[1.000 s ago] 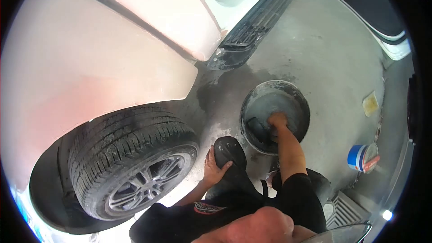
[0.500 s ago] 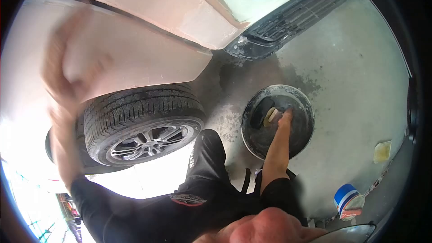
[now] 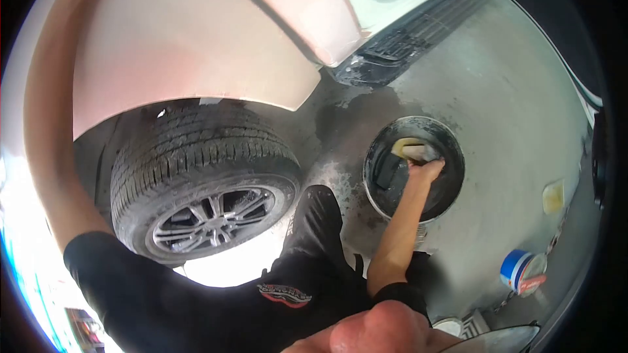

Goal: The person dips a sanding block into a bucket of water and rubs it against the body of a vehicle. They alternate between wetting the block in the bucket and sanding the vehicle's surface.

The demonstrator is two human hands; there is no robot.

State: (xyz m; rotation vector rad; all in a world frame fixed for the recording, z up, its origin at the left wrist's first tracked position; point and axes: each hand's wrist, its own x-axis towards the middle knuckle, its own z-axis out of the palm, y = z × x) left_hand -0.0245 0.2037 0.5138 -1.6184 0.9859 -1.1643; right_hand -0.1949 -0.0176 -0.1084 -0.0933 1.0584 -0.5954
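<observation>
R hand: this is R hand [image 3: 428, 168], inside round bucket [image 3: 461, 173]; fingers are bent and closed around pale block [image 3: 416, 152].
Pale block: in R hand, within the bucket opening; it looks flat, w/ yellow pad [image 3: 403, 146] against its side. If pad is also gripped, I cannot tell.
L hand: out of pic, past the top edge; how open it is, or what it holds, cannot tell. Only L forearm [image 3: 51, 111] is seen, raised in front of pinkish body panel [image 3: 196, 52].
Bucket: upright on grey floor [image 3: 510, 111], to the right of wheel [image 3: 212, 219]. Dark obj. [image 3: 389, 171] lies inside, near R hand; exact type unclear.
Veh.: wheel w/ black tyre [image 3: 206, 157] is under the panel; ribbed side step [image 3: 418, 33] is beyond the bucket.
Floor, R side: blue-white tub [image 3: 521, 270] w/ red item [image 3: 532, 282] at it; yellowish square [image 3: 553, 197] lies near tub, apart from it.
Wet patch: dark wet patch [image 3: 343, 114], beside the bucket.
</observation>
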